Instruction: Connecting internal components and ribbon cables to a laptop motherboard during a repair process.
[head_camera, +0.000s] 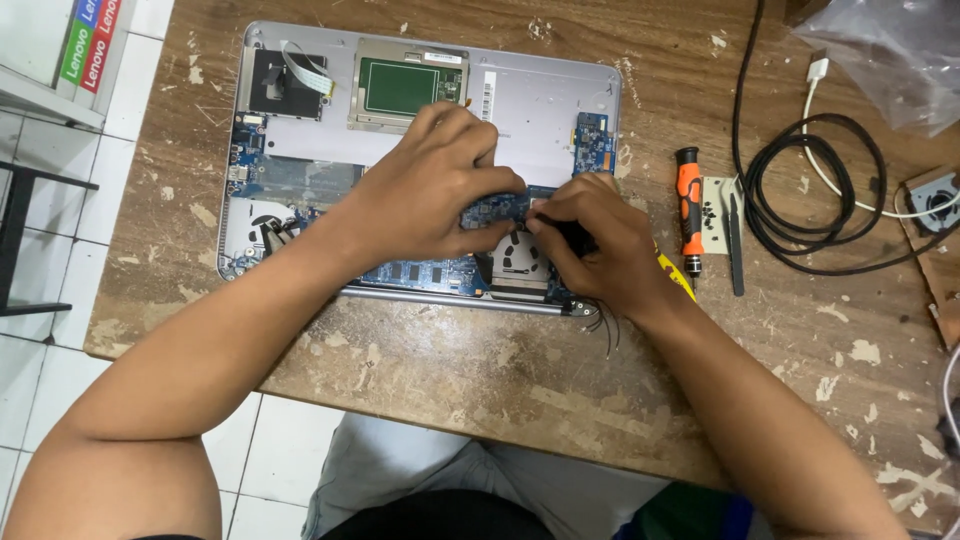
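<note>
An opened silver laptop (540, 90) lies bottom-up on a worn wooden table (430, 370), its blue circuit board (420, 272) and metal cooling fan (520, 255) exposed. My left hand (430, 185) rests on the board's middle, fingers curled and pressing down on it. My right hand (595, 235) sits just right of the fan, fingertips pinched on a small dark part at the board's edge; what it grips is mostly hidden. Thin black wires (605, 325) trail out below my right wrist.
An orange-and-black screwdriver (689, 205) lies right of the laptop, beside a small white pad holding several screws (715, 205) and black tweezers (735, 250). Coiled black cable (800, 200), a white cable (830, 160), a loose fan (935, 200) and a plastic bag (890, 50) lie farther right.
</note>
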